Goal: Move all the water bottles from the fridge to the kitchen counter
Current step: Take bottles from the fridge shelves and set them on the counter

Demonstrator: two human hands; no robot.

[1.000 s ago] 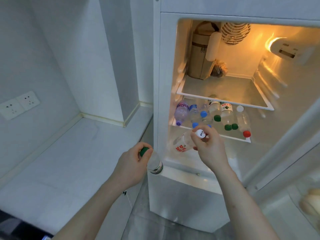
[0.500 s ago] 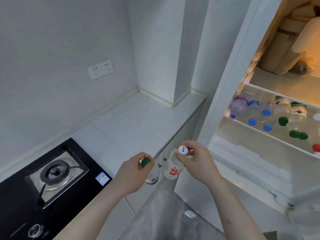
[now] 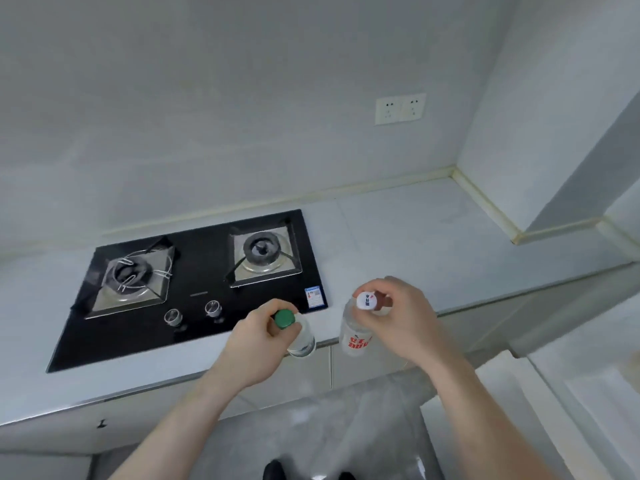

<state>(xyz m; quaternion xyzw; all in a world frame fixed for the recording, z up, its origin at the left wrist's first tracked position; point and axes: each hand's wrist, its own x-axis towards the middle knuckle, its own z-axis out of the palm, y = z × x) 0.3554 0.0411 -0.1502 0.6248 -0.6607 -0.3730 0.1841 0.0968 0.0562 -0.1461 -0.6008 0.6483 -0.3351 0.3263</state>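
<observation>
My left hand (image 3: 258, 344) grips a clear water bottle with a green cap (image 3: 301, 336) by its neck. My right hand (image 3: 401, 318) holds a second clear bottle with a white cap and red lettering (image 3: 355, 332), also near the top. Both bottles hang upright over the front edge of the white kitchen counter (image 3: 433, 244), just right of the stove. The fridge interior is out of view.
A black two-burner gas stove (image 3: 194, 271) with two knobs is set into the counter on the left. A double wall socket (image 3: 400, 109) sits above the counter. A wall pillar (image 3: 554, 133) bounds the counter on the right. Grey floor lies below.
The view has swung left from the open fridge to the counter and stove. Both hands carried their bottles out of the fridge area to the counter's front edge.
</observation>
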